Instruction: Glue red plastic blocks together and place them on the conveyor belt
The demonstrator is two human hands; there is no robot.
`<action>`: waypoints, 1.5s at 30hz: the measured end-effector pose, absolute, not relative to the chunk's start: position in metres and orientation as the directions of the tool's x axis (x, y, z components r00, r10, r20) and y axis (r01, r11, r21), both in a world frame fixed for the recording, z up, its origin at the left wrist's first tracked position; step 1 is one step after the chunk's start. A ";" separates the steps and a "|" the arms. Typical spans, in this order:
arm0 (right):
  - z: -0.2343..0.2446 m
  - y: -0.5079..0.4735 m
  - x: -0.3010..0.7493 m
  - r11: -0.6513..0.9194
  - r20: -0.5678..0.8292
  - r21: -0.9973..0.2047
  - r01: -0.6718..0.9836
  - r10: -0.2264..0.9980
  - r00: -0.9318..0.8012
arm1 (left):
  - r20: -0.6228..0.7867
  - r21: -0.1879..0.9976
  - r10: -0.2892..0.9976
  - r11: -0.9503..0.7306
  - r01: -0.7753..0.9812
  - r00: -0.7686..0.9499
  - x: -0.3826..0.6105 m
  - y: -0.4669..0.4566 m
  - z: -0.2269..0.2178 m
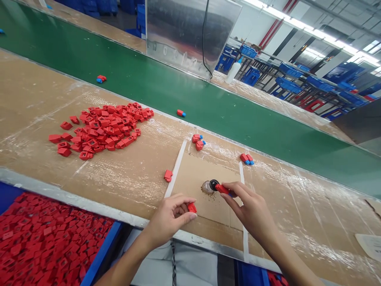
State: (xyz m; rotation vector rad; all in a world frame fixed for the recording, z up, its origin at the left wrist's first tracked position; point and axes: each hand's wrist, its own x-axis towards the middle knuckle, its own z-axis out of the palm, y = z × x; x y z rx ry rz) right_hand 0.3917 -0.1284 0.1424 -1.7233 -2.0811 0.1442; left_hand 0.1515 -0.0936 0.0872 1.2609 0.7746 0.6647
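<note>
The left hand point(171, 218) pinches a red plastic piece point(192, 207) just inside the table edge point(119, 214). The right hand point(250, 208) grips a red-handled tool point(222, 189), long axis pointing left, tip on a small dish point(206, 187); bare cardboard mat point(193, 171) surrounds.

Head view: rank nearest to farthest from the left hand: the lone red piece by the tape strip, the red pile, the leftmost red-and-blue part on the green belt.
1. Lone red piece, just beyond the left hand, beside the tape strip.
2. Red pile, farther left on the table.
3. Red-and-blue part, on the green belt behind the pile.
</note>
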 end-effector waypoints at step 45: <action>0.151 -0.125 0.383 0.192 0.336 -0.424 0.885 0.941 -0.043 | -0.206 0.900 0.767 0.393 -0.191 0.607 0.150 -0.097 0.080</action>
